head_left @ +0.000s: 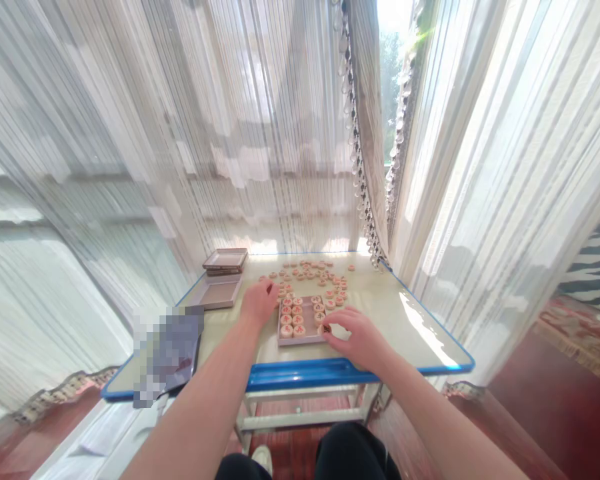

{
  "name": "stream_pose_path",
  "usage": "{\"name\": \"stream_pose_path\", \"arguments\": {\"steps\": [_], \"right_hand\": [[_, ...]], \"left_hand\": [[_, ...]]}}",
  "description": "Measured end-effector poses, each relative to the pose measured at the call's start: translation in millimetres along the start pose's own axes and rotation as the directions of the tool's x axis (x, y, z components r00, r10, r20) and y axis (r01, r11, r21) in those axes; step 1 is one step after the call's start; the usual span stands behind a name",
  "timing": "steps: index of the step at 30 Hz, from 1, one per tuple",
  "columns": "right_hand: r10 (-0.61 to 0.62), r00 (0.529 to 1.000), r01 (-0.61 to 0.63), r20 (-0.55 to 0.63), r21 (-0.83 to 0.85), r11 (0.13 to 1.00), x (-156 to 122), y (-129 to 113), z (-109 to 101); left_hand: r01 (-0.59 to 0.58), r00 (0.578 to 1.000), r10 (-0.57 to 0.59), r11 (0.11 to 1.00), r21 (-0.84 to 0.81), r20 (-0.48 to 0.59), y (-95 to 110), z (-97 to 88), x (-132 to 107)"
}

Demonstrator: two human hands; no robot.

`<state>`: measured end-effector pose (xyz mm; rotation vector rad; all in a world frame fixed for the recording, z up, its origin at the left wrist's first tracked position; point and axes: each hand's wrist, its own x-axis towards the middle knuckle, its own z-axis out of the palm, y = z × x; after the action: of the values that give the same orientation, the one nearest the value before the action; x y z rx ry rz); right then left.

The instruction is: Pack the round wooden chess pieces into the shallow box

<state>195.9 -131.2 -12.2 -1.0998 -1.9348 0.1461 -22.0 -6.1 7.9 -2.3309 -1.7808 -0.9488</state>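
Note:
A shallow box [279,328] on the desk holds round Chinese chess pieces [287,320]: two columns with red characters on its left side and one column on its right. At the box's near right corner, my right hand [353,333] has its thumb and fingers closed round a dark-lettered Chinese chess piece [326,329]. My left hand [261,301] is just past the box's left edge, its fingers curled together beside loose pieces. Whether a piece is between those fingers is hidden. Many more loose pieces [310,270] lie scattered behind the box.
Stacked shallow trays [225,259] and an open box [215,292] stand at the desk's back left. A dark flat object [187,343], partly pixelated, lies at the left edge. The desk [400,327] has a blue rim. Curtains [280,133] hang behind it.

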Motion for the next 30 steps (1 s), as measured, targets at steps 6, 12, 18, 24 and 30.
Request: {"name": "stream_pose_path", "arguments": {"steps": [6, 12, 18, 24, 30], "right_hand": [[-0.019, 0.999, 0.019, 0.030, 0.019, 1.000, 9.0, -0.4, 2.5], [0.000, 0.999, -0.001, 0.048, 0.026, 1.000, 7.9, 2.4, 3.0], [0.087, 0.995, -0.086, 0.040, -0.029, 0.996, 3.1, 10.7, 7.4], [0.100, 0.994, -0.099, 0.044, -0.027, 0.995, 1.8, 10.9, 6.4], [0.106, 0.993, -0.106, -0.050, 0.006, 0.994, -0.3, 9.0, 2.5]], "left_hand": [[0.019, 1.000, -0.019, 1.000, 0.012, 0.000, 0.4, -0.4, -0.1], [0.009, 1.000, -0.009, 1.000, 0.004, 0.013, -0.2, 0.6, -0.3], [0.018, 1.000, -0.018, 1.000, 0.014, -0.009, -1.0, 0.6, -1.5], [0.014, 1.000, -0.014, 1.000, 0.026, -0.016, 0.1, 0.3, -1.1], [0.010, 1.000, -0.010, 1.000, 0.003, -0.009, 0.8, 0.4, -1.5]]}}
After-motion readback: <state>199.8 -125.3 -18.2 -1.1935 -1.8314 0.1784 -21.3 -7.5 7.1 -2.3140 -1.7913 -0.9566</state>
